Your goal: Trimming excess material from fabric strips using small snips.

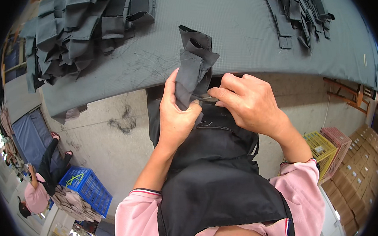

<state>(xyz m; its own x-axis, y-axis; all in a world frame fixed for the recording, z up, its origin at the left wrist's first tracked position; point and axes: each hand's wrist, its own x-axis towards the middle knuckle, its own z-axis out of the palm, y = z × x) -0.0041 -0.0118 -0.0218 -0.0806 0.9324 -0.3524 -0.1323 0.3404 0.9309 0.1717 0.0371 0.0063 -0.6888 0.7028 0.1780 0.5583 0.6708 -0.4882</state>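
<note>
Clearly, the left hand [173, 121] pinches grey cloth pieces [189, 71] at upper centre; the right hand [250, 104] curls beside, some fingers hidden, so its grip I cannot tell.

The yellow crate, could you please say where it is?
In the head view, the yellow crate is at the lower right, between the pink right sleeve and the pink crate.
</note>
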